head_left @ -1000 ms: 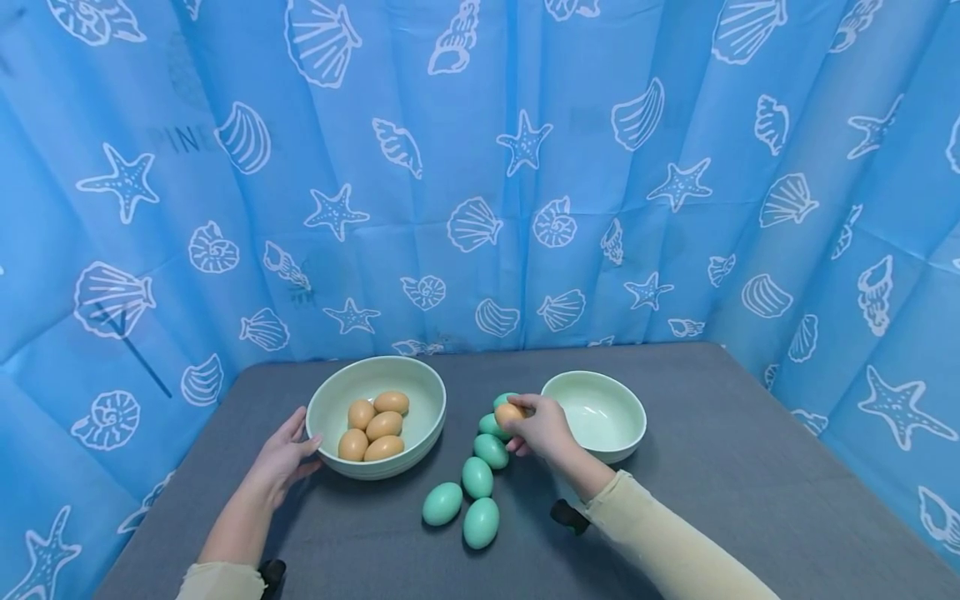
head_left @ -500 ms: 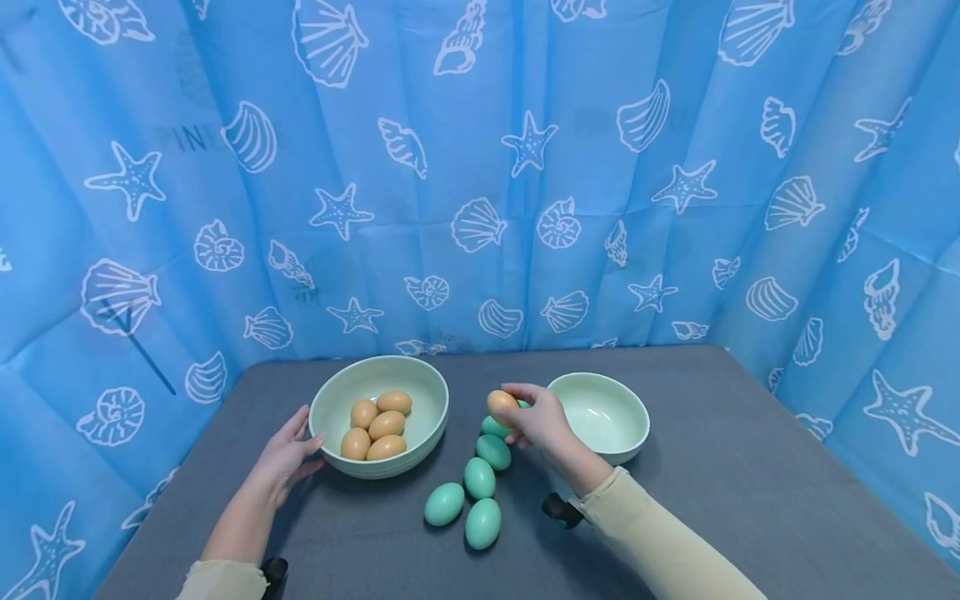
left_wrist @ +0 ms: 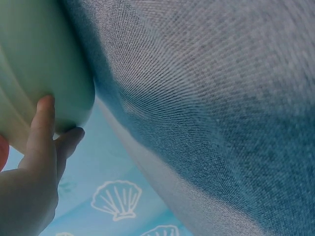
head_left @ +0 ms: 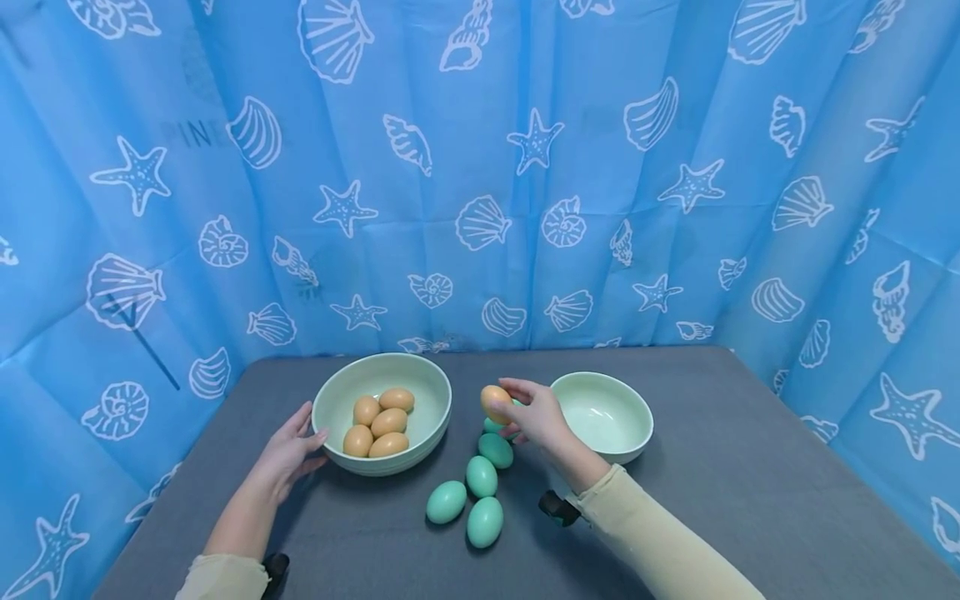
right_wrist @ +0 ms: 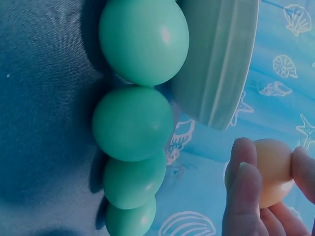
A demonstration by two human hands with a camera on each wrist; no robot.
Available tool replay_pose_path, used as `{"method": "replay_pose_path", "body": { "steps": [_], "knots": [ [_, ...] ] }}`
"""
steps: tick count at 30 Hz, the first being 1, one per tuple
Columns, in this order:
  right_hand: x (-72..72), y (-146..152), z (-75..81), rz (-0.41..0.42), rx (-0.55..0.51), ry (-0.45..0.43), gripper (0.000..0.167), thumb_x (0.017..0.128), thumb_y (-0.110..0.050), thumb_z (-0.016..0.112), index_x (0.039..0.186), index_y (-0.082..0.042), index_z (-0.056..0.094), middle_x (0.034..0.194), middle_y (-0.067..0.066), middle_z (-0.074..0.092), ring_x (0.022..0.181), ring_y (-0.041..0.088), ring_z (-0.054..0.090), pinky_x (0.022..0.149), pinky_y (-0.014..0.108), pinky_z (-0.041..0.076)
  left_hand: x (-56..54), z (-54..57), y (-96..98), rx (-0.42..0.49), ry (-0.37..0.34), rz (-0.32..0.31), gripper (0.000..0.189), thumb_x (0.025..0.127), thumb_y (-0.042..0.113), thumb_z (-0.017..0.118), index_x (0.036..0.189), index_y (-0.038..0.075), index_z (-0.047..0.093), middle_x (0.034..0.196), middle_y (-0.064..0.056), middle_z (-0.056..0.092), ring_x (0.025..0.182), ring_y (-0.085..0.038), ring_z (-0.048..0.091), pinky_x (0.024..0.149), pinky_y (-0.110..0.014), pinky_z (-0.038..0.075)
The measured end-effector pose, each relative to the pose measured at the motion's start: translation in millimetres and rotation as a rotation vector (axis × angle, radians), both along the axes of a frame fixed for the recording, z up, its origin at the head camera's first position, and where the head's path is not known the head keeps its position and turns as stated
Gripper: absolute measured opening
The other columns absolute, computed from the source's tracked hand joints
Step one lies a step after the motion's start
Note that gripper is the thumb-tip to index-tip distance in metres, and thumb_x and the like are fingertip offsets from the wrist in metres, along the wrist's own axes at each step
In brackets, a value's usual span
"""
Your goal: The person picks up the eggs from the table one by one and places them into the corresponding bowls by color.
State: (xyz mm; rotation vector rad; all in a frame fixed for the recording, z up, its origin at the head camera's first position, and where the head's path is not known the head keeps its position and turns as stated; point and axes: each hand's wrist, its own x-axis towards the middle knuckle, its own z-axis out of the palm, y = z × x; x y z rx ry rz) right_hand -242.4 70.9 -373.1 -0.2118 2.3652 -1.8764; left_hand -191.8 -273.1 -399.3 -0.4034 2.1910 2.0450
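Note:
My right hand pinches a brown egg between thumb and fingers, raised over the far end of a row of green eggs. In the right wrist view this egg shows between the fingertips, apart from the green eggs. At left, a large pale green bowl contains several brown eggs. My left hand holds that bowl at its near left side, thumb at the rim and fingers along the outer wall. The left wrist view has the fingers against the bowl's wall.
A smaller pale green bowl with nothing inside stands right of the green eggs, behind my right wrist. Grey cloth covers the table. A blue curtain with white shell prints hangs behind the table's far edge.
My right hand has lifted the brown egg from beside the far green eggs and carried it up and slightly left. The left hand stays at the large bowl.

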Motion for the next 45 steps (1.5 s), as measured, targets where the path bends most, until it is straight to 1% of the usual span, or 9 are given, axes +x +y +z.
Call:
{"method": "replay_pose_path", "body": {
  "steps": [7,12,16,21,25,30,35,39,45],
  "knots": [
    [-2.9,-6.6,0.6,0.04,0.005,-0.01,0.043,0.093,-0.015,0.067,0.132,0.0,0.058,0.13,0.019,0.06,0.067,0.028,0.07,0.055,0.039,0.055,-0.4,2.0,0.1,0.003,-0.017,0.01,0.072,0.103,0.008,0.044,0.155,0.01,-0.007,0.16,-0.014,-0.01,0.145,-0.039,0.0,0.108,-0.056,0.033],
    [-5.5,-14.8,5.8,0.038,0.015,-0.03,0.042,0.092,-0.017,0.069,0.131,-0.003,0.06,0.125,0.018,0.063,0.06,0.023,0.068,0.049,0.031,0.053,-0.7,3.3,2.2,-0.005,0.001,0.015,0.073,0.103,0.006,0.044,0.155,0.01,-0.007,0.16,-0.013,-0.01,0.145,-0.038,0.0,0.108,-0.057,0.032],
    [-8.1,-23.8,10.8,0.059,0.013,-0.068,0.043,0.092,-0.02,0.069,0.132,-0.005,0.06,0.123,0.016,0.065,0.058,0.018,0.067,0.048,0.028,0.052,-0.7,3.6,3.5,-0.003,0.032,0.028,0.073,0.102,0.001,0.042,0.155,0.01,-0.008,0.16,-0.013,-0.011,0.146,-0.037,-0.004,0.108,-0.059,0.029],
    [-10.6,-35.7,14.8,0.093,-0.009,-0.134,0.045,0.092,-0.021,0.069,0.133,-0.006,0.06,0.123,0.015,0.065,0.056,0.016,0.066,0.048,0.026,0.052,-1.4,1.6,4.8,0.006,0.04,0.055,0.073,0.102,-0.002,0.041,0.155,0.01,-0.007,0.16,-0.011,-0.01,0.146,-0.035,-0.006,0.109,-0.06,0.027],
    [-14.5,-44.7,19.6,0.128,-0.005,-0.171,0.044,0.092,-0.021,0.069,0.132,-0.007,0.06,0.112,0.014,0.068,0.054,0.014,0.064,0.047,0.023,0.049,-3.0,1.3,6.8,0.0,0.033,0.078,0.073,0.102,-0.001,0.042,0.156,0.013,-0.005,0.161,-0.009,-0.009,0.146,-0.034,-0.006,0.109,-0.059,0.028],
    [-19.6,-55.5,25.2,0.198,0.013,-0.215,0.041,0.092,-0.021,0.07,0.13,-0.009,0.063,0.1,0.011,0.069,0.053,0.013,0.063,0.047,0.021,0.045,-4.1,1.1,7.3,-0.02,0.026,0.091,0.073,0.102,-0.001,0.043,0.156,0.013,-0.004,0.161,-0.009,-0.007,0.146,-0.034,-0.006,0.109,-0.058,0.028],
    [-24.6,-65.8,26.4,0.286,0.043,-0.24,0.043,0.092,-0.022,0.069,0.132,-0.009,0.061,0.101,0.008,0.069,0.056,0.014,0.063,0.052,0.022,0.049,-2.5,-0.5,6.7,-0.031,0.025,0.086,0.073,0.101,-0.002,0.042,0.156,0.012,-0.003,0.161,-0.01,-0.005,0.146,-0.035,-0.004,0.109,-0.058,0.03],
    [-29.5,-73.8,27.0,0.366,0.07,-0.242,0.046,0.091,-0.022,0.07,0.134,-0.01,0.059,0.104,0.008,0.068,0.058,0.015,0.062,0.052,0.023,0.047,-2.2,-1.2,6.4,-0.038,0.027,0.084,0.072,0.101,-0.002,0.043,0.156,0.012,-0.002,0.161,-0.01,-0.004,0.146,-0.035,-0.002,0.108,-0.057,0.031],
    [-37.1,-83.9,28.8,0.456,0.136,-0.241,0.045,0.089,-0.022,0.072,0.132,-0.012,0.062,0.104,0.007,0.069,0.057,0.017,0.063,0.051,0.024,0.045,-1.3,-0.8,6.1,-0.034,0.033,0.077,0.071,0.102,-0.001,0.041,0.156,0.012,-0.003,0.161,-0.01,-0.005,0.146,-0.036,-0.001,0.108,-0.058,0.031]
  ]
}}
